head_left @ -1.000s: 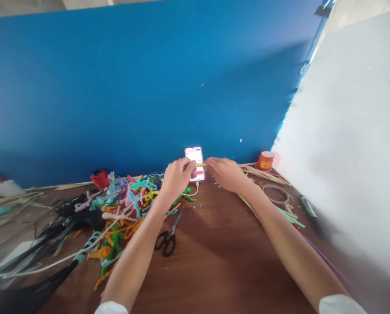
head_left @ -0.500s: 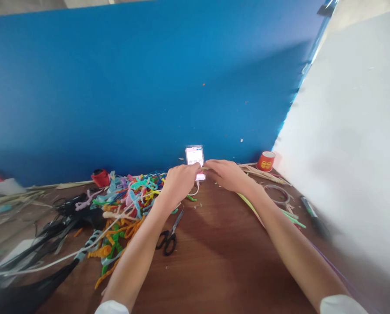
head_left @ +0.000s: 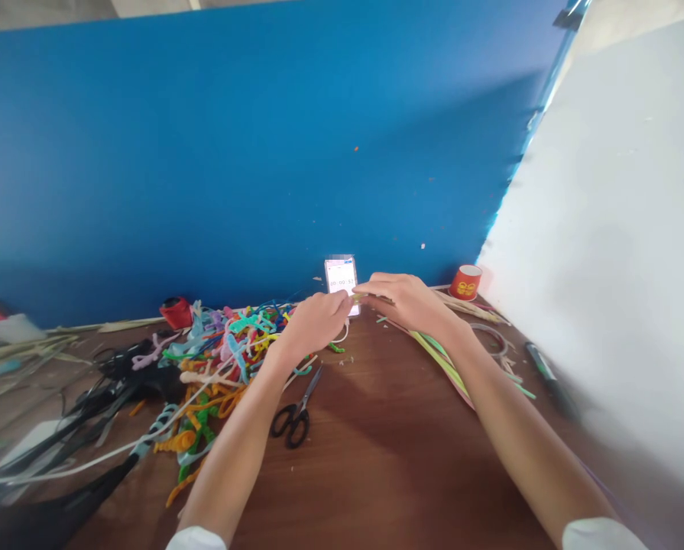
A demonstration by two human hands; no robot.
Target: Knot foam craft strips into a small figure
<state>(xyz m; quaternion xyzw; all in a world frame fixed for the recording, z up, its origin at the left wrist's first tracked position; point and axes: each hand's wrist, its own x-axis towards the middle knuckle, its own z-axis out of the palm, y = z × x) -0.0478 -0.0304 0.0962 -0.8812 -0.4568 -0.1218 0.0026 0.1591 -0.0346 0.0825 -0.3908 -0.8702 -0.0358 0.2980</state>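
Note:
Both hands are raised over the back of the table, pinched close to each other. My left hand [head_left: 317, 321] is closed on one end of a thin yellowish strip [head_left: 357, 297], its thumb and forefinger pressed together. The fingers of my right hand [head_left: 407, 299] close on the same strip from the other side; part of it is hidden under them. Just behind the hands, a lit phone [head_left: 340, 273] showing a running timer leans on the blue wall. Green, yellow and pink strips [head_left: 448, 367] lie beneath my right forearm.
Black-handled scissors [head_left: 299, 415] lie open near my left forearm. A heap of colourful fuzzy pipe cleaners [head_left: 235, 344] covers the left, crossed by a white cable [head_left: 98, 461]. At the right are a red paper cup [head_left: 466, 283], a ring [head_left: 494, 336] and a marker [head_left: 542, 363].
My right hand has shifted slightly right, opening a small gap between the hands with the strip across it. My left hand has dropped a little. The phone's timer reading has advanced.

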